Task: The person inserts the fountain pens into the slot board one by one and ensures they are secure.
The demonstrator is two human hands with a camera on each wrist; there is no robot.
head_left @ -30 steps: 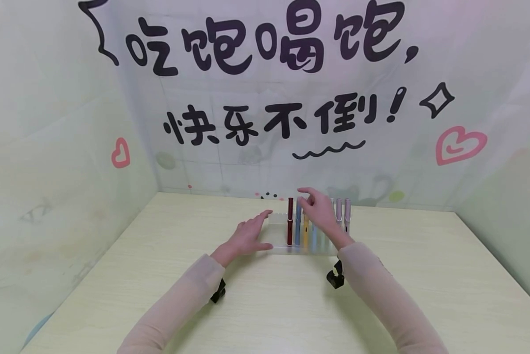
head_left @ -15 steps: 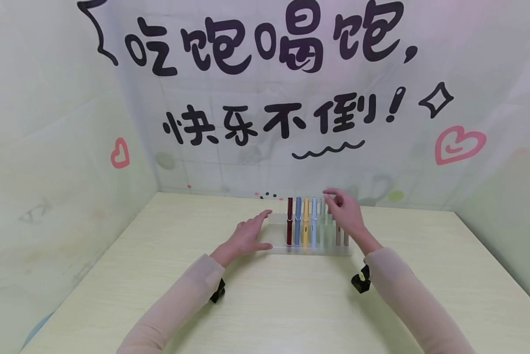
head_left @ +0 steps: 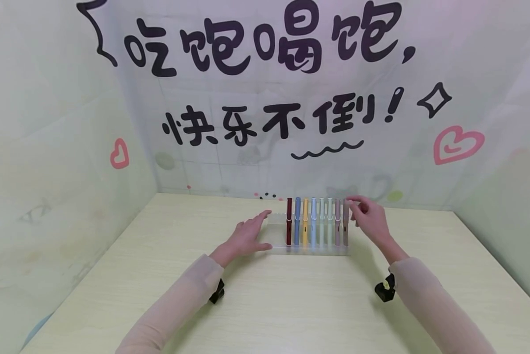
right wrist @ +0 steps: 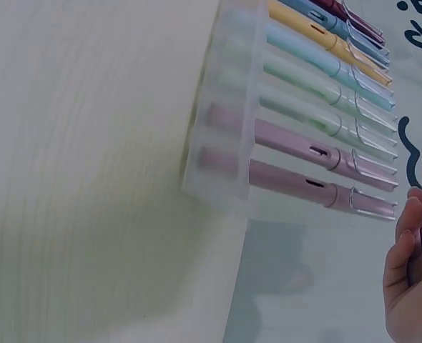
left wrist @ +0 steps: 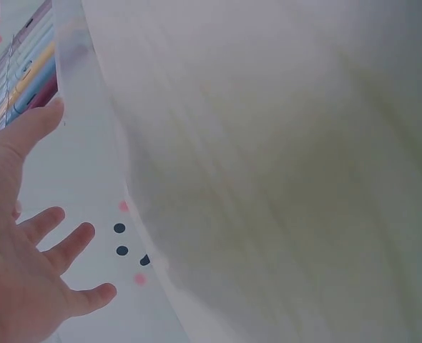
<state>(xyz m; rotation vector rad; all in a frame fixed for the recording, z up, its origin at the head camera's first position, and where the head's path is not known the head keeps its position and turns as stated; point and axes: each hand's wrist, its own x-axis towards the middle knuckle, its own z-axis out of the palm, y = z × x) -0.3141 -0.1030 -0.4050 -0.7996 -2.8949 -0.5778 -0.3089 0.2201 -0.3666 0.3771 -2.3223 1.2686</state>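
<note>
A clear pen rack [head_left: 277, 250] stands toward the back of the table, with several capped pens upright in a row. From the left they run dark red [head_left: 289, 221], blue [head_left: 297, 221], yellow [head_left: 306, 222], light blue, pale green and, at the right end, mauve [right wrist: 297, 182]. My left hand [head_left: 246, 236] is at the rack's left end, thumb and fingers spread apart, with no pen in it. Beside the cap of the rightmost pen is my right hand [head_left: 371, 216], fingers loosely bent and index fingertip right at the cap's top. Nothing shows in its grasp.
The pale wood-grain table [head_left: 282, 305] reaches back to a printed wall sheet [head_left: 229, 167] with black lettering, close behind the rack. Similar sheets stand along the left and right sides. Slots at the rack's left part hold no pens.
My right hand has moved rightward along the row of pens, from near the blue one to the last mauve one. The left hand and the pens stay in place.
</note>
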